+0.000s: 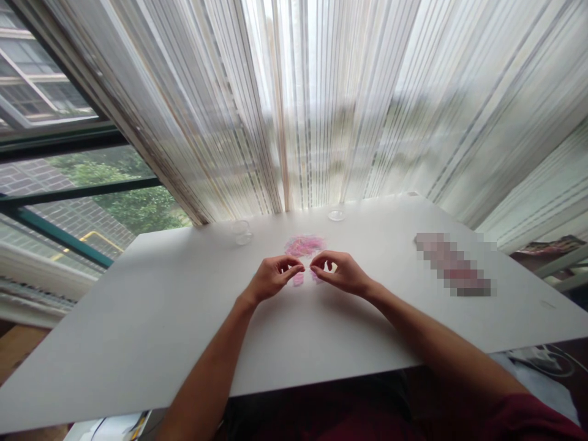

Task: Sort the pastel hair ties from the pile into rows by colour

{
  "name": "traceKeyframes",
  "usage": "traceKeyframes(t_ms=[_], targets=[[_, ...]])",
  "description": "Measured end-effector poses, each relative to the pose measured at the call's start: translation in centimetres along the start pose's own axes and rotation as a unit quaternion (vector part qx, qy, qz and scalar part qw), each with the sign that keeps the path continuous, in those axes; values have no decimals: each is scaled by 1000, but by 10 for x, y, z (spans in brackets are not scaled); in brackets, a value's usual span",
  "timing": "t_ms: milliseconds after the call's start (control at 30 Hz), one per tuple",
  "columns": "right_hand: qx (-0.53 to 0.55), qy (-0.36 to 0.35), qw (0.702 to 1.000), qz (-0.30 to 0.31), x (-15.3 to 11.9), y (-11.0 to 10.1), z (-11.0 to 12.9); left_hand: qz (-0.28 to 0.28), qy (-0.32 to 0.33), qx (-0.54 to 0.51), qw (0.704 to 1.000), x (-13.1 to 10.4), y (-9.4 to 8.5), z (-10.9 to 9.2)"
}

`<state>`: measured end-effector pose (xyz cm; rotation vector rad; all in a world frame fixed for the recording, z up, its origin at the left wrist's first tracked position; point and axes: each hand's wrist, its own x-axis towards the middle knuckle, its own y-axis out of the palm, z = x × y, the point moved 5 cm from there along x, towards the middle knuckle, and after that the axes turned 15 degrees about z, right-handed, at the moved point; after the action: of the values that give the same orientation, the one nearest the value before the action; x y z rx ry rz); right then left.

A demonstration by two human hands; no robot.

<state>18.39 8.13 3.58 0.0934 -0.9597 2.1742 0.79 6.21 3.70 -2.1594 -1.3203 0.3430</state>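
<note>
My left hand [274,277] and my right hand [340,272] face each other over the middle of the white table, fingertips nearly meeting. On each, thumb and forefinger are pinched together. Whatever is between the fingertips is too small to make out. Just beyond them lies a loose pile of thin pink and pale pieces [305,245]. Two small pink bundles rest close below the fingertips, one on the left [298,279] and one on the right [315,277], the latter partly hidden by my right hand.
Towards the back of the white table [184,318] stand a clear container [242,233] on the left and a clear round dish [337,215]. A blurred-out long object [452,263] lies at the right. Striped sheer curtains [321,110] hang along the back edge.
</note>
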Motion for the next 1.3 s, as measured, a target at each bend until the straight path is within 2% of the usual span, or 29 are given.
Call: traceKeyframes(t_ms=[133,467,767,933,1133,1300], targets=[[-27,-23,999,5,0,4,1,28,-7,12,1000,-2,-3,-1],[-34,-34,999,3,1,8,2,30,-10,7,999,-7,-8,-1],[-48,-40,998,10,2,9,4,27,-3,54,998,-8,-8,-3],[-55,-41,997,19,1,11,2,42,-22,60,997,-10,-9,1],[-95,-24,995,-15,-1,-5,-5,71,-15,68,995,-12,-13,13],[-108,-5,993,-47,-4,-19,-17,94,-30,89,991,-12,-9,19]])
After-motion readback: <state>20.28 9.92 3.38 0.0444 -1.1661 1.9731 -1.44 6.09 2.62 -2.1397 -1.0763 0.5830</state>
